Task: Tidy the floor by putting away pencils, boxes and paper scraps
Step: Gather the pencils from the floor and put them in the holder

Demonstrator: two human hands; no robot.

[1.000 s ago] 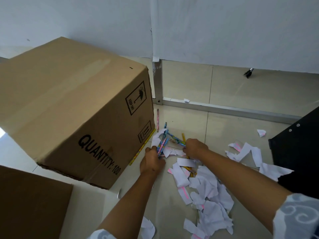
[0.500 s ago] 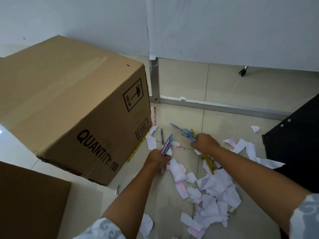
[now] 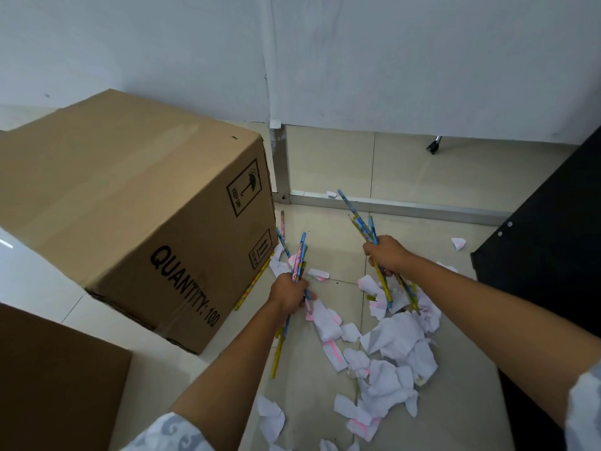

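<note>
My left hand grips a bunch of coloured pencils just above the tiled floor, their ends sticking out above and below the fist. A second bunch of pencils is held in my right hand, tips fanning up and to the left. White paper scraps with pink marks lie scattered on the floor below and between my hands. A big cardboard box printed "QUANTITY: 100" stands to the left. One yellow pencil lies along the box's foot, and a pink pencil lies near its far corner.
A second brown box fills the lower left corner. A black perforated panel stands at the right. A metal frame rail runs along the floor under a white partition. Single scraps lie near the black panel.
Both hands have lifted off the floor with their pencil bunches, the right one rising and turning its pencils upward. The view has tilted up, showing more of the wall.
</note>
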